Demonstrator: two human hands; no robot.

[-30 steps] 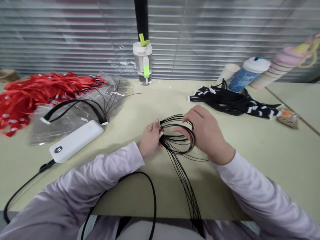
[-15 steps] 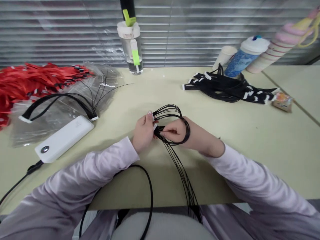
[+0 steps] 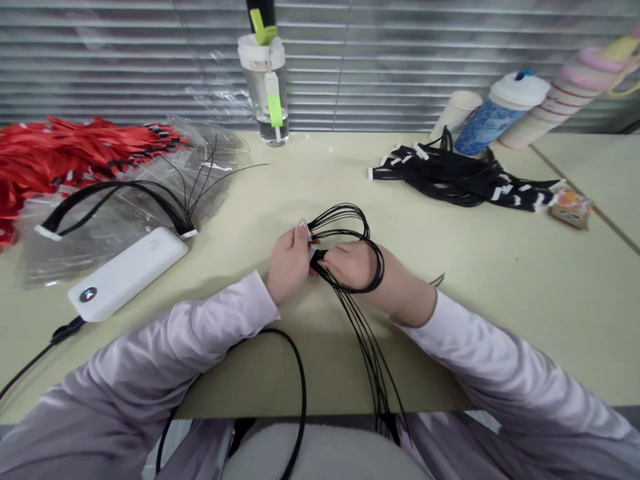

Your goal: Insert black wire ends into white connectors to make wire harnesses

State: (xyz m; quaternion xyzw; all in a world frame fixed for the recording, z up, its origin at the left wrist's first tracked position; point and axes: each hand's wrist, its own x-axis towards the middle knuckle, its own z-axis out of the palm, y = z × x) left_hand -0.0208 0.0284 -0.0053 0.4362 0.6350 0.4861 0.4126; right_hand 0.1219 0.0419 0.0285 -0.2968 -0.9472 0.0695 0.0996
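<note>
In the middle of the table my left hand (image 3: 291,261) is closed on the white connectors at the ends of a black wire harness (image 3: 379,272). Its wires loop to the right, around my right hand (image 3: 353,264), and back. My right fingers are pinched on the black wires close to the lower connector (image 3: 313,255); the fingertips are partly hidden. Several loose black wires (image 3: 367,340) hang from there over the table's front edge. A few thin wire ends (image 3: 438,279) show beyond my right wrist.
At left lie red ribbon-like cables (image 3: 75,150), clear plastic bags (image 3: 45,260), another black harness (image 3: 107,188) and a white power bank (image 3: 129,273). A water bottle (image 3: 265,87) stands at the back. Back right are bundled black harnesses (image 3: 450,175), cups, a blue tumbler (image 3: 500,113) and a small packet (image 3: 571,207).
My right hand has shifted slightly down and its fingers have curled closer to the lower connector. Thin wire ends now show past my right wrist. The left hand keeps its hold.
</note>
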